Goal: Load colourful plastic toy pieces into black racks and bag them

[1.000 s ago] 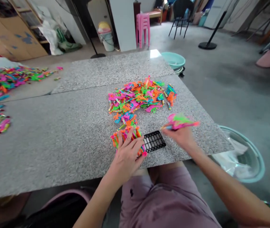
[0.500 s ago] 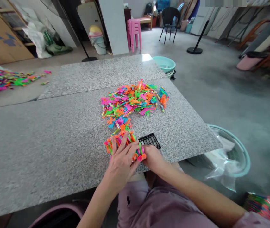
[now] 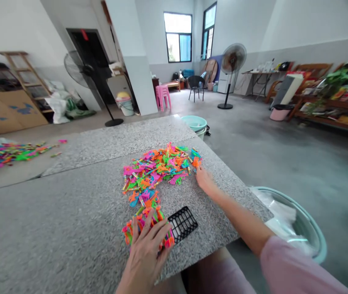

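Observation:
My left hand [image 3: 147, 249] lies with fingers spread over a packed row of bright plastic pieces [image 3: 127, 234] in orange, pink and green. Its thumb rests along the near right side of that row. A black plastic grid tray [image 3: 186, 222] lies on the table, its left end against the row. My right hand [image 3: 205, 179] is stretched out to the right end of a loose heap of mixed coloured pieces [image 3: 158, 165]. Its fingertips are at an orange piece [image 3: 196, 162]; they are blurred and partly hidden, so a grip on it cannot be made out.
The speckled stone table [image 3: 85, 212] ends at the right, beside a teal basket [image 3: 320, 241] with clear plastic bags. Another teal basin [image 3: 193, 121] stands past the far corner. More coloured pieces [image 3: 17, 152] lie at the far left. Standing fans [image 3: 232, 59] and pink stools [image 3: 163, 96] are farther back.
My right hand has left the row of pieces by the left hand and reached forward and right to the heap. The left hand stays on the row. The view has tilted up.

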Tool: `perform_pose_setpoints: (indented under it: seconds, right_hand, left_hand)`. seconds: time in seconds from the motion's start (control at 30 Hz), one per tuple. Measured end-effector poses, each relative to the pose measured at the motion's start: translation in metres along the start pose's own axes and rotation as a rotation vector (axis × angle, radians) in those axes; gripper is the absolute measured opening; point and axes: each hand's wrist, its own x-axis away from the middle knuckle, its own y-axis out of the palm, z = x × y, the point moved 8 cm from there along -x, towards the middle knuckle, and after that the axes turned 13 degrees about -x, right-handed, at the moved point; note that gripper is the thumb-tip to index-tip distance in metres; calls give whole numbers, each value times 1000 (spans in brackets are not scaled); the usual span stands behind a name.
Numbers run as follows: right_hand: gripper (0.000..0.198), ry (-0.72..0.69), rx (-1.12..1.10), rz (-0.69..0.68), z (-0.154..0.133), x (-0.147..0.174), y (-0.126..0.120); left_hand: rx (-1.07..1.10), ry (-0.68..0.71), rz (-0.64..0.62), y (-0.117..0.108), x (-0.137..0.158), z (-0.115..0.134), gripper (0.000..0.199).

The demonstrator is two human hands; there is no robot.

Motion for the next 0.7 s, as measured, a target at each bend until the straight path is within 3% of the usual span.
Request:
perform_pose_setpoints:
  seconds: [0.07, 0.13, 0.17, 0.23, 0.33, 0.4, 0.57, 0.63, 0.7]
  right_hand:
    - [16, 45, -2, 11, 7, 7, 1]
    - [10, 43, -86, 22, -2, 33, 0]
    - [10, -3, -171, 25, -15, 49, -3]
    - [13, -227, -401, 37, -59, 88, -15]
    - [20, -618, -595, -149, -132, 146, -25]
    - [24, -712, -668, -245, -155, 166, -25]
    - [19, -549, -863, -356, -160, 152, 19]
    - [20, -463, -907, -302, -157, 142, 36]
    - [20, -367, -918, -212, -150, 135, 43]
  left_hand:
    - [-7, 13, -25, 0, 0, -1, 41]
    - [22, 9, -27, -6, -1, -2, 60]
    - [46, -21, -5, -13, -3, -3, 71]
    - [105, -135, 75, -35, -9, -5, 80]
    - [267, -262, 169, -69, -20, -3, 51]
    - [383, -248, 164, -81, -27, -4, 34]
    - [348, -391, 193, -77, -15, -59, 22]
    - [326, -515, 249, -66, 2, -72, 22]
    - [306, -660, 308, -56, 22, -65, 24]
